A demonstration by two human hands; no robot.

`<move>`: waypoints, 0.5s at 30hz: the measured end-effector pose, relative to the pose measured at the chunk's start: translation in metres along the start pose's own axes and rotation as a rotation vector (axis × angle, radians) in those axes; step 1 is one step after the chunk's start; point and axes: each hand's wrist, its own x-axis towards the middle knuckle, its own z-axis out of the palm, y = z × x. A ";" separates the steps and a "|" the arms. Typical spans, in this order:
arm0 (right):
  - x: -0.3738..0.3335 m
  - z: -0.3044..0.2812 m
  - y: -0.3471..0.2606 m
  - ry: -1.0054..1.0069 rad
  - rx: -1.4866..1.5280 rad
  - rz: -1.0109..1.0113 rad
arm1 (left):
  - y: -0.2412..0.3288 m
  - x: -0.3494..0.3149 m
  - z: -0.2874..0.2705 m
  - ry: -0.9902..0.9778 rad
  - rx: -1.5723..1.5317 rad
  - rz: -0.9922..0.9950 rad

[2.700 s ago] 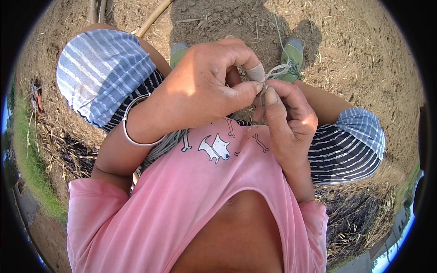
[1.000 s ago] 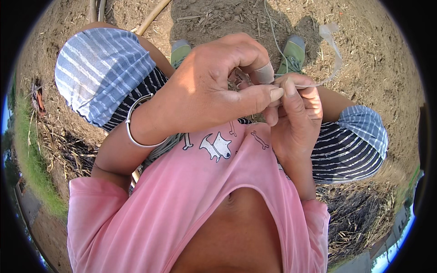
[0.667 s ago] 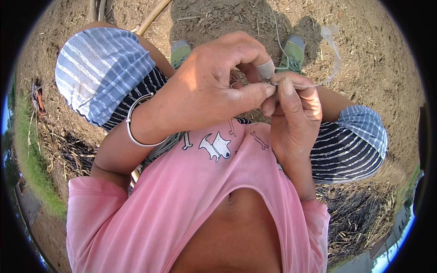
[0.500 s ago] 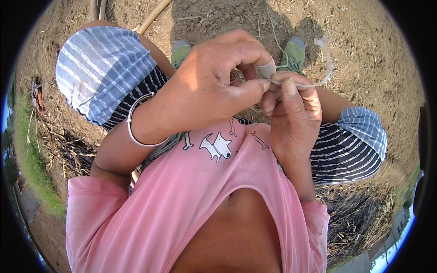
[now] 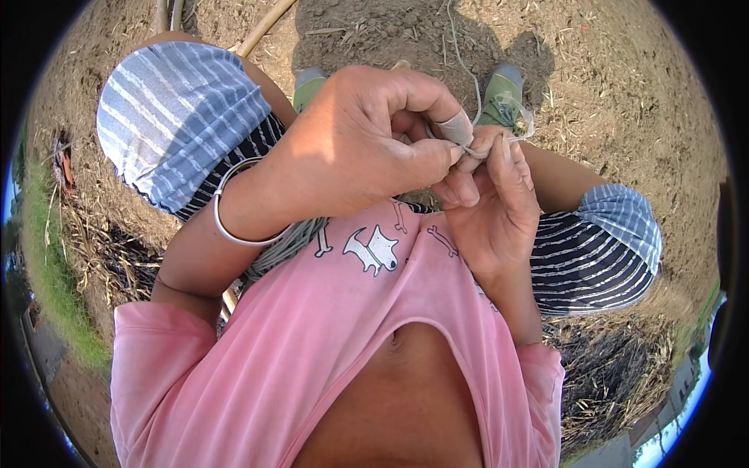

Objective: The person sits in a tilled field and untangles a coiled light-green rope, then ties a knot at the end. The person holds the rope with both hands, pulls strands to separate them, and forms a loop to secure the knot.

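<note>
Seated person in a pink tee [image 5: 312,343] w/ white dog-and-bone print works a pale cord [image 5: 475,86] just past the shirt hem. L hand [image 5: 355,148] pinches the cord btwn thumb & index finger, a light wrap [image 5: 456,127] round that finger; a silver bangle [image 5: 216,209] rings the wrist. R hand [image 5: 493,204], just beside it, grips the same cord btwn thumb & index, other fingers curled. A flat, see-thru strip [image 5: 529,125] loops out past R fingertips, over the R shoe. Grey-green cord bundle [image 5: 285,249] lies in the lap, partly hidden by L forearm. Navy-and-white striped pants [image 5: 589,273] w/ lt-blue turned-up cuffs [image 5: 183,117] cover both legs. Green shoes [image 5: 501,93] rest on dry soil [image 5: 624,101], cord trailing up btwn them. Farther out: wooden poles [image 5: 265,27] at top L, grass [image 5: 58,273] at far L, dry stalks [image 5: 616,382] at lower R.
</note>
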 end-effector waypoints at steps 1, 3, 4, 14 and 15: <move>0.000 0.000 0.000 -0.006 0.008 0.003 | 0.003 0.000 0.000 -0.009 -0.031 -0.019; -0.001 0.001 0.000 -0.008 0.020 0.007 | 0.005 0.001 0.001 -0.008 -0.033 -0.032; -0.001 0.000 0.000 -0.004 0.024 0.009 | 0.005 0.001 0.001 -0.006 -0.035 -0.039; 0.000 -0.001 0.000 0.043 -0.241 -0.126 | -0.002 0.001 -0.001 0.021 0.155 0.132; -0.001 0.000 0.000 0.062 -0.267 -0.151 | -0.009 0.002 -0.002 0.038 0.210 0.179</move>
